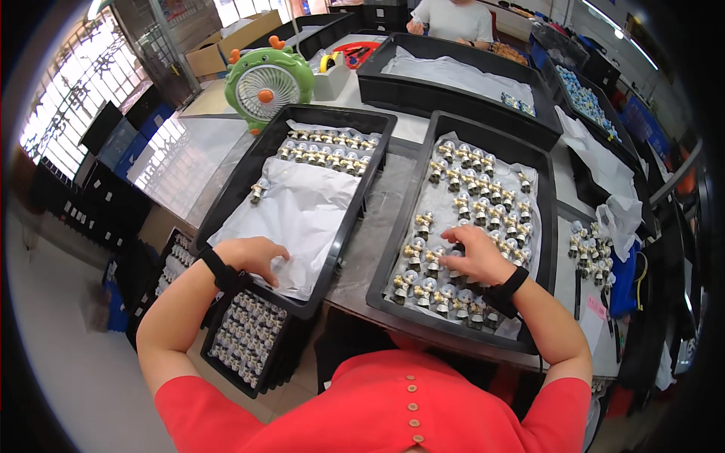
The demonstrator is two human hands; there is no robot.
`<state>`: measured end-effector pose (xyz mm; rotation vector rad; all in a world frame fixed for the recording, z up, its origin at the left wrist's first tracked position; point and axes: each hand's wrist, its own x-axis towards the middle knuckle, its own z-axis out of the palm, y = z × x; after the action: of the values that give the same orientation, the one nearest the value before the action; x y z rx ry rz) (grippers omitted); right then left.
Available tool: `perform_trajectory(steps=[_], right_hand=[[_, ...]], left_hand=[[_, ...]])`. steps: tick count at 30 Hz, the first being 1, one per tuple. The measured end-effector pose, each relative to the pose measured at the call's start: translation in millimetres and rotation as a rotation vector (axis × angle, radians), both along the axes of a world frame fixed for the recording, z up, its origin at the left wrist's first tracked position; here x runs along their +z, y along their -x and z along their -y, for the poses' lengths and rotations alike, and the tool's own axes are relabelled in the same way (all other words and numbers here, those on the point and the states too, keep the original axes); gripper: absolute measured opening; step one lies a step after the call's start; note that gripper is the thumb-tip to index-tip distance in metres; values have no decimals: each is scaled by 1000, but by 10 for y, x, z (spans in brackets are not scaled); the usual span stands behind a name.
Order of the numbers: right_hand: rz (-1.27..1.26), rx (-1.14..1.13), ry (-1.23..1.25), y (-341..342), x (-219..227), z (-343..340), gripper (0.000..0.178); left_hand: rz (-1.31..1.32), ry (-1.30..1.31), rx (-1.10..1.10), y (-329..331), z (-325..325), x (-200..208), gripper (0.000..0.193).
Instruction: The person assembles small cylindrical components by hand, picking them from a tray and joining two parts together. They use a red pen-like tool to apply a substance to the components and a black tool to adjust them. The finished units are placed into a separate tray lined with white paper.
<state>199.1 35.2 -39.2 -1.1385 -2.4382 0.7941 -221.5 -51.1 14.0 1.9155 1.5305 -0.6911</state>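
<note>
Two black trays lined with white sheets lie side by side before me. Over the near end of the left tray (220,186) hovers my left hand (253,257), its fingers curved and apart with nothing between them. One small figurine (259,190) stands alone on that tray's sheet, and rows of similar figurines (325,156) fill its far end. My right hand (481,257) is above the right tray (411,198), thumb and forefinger spread close to a gold, white and dark figurine (433,260). Many like it stand around the hand, and some are hidden beneath it.
A green fan (269,84) stands behind the left tray. Beyond the right tray is another large black tray (461,94), and a person (455,21) sits past it. Loose figurines (591,249) lie at the right; a stacked tray of figurines (248,337) sits below the table edge.
</note>
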Motion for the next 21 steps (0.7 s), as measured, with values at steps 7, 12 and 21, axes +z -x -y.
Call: perform_trajectory(steps=[7, 12, 21], right_hand=[[276, 91, -137, 24, 36, 181, 56], [170, 144, -88, 79, 51, 183, 54], [-68, 8, 264, 79, 127, 93, 44]], left_hand=[[228, -362, -67, -532, -191, 844, 39], [1316, -420, 145, -1455, -164, 879, 33], [1427, -329, 345, -2183, -606, 166, 41]])
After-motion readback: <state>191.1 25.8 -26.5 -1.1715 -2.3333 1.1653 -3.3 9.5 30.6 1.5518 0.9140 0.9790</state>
